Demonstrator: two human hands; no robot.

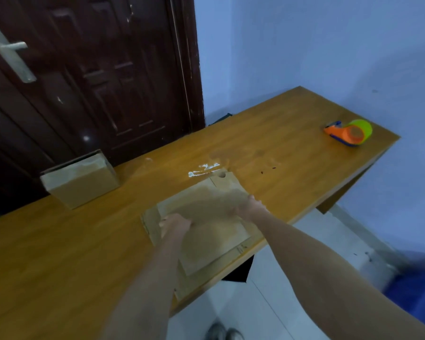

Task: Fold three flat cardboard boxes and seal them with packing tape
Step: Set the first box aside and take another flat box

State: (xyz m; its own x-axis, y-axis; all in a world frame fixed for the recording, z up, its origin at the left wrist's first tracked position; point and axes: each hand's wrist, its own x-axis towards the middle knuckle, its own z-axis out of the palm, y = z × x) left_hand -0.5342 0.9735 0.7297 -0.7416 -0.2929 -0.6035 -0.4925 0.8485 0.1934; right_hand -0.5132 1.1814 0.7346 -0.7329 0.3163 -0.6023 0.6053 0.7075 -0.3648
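Note:
A flat cardboard box (214,244) lies on top of other flat cardboard at the near edge of the wooden table (59,253). My left hand (174,225) grips its left edge and my right hand (249,207) grips its far right edge; the cardboard between them is blurred by motion. A folded, taped cardboard box (80,181) stands at the table's left rear. The orange and green tape dispenser (349,132) sits at the far right corner, well away from both hands.
A dark wooden door (88,69) with a metal handle stands behind the table's left part. A blue wall runs behind and to the right. White smears (203,169) mark the tabletop beyond the cardboard. White floor tiles and shoes show below the table edge.

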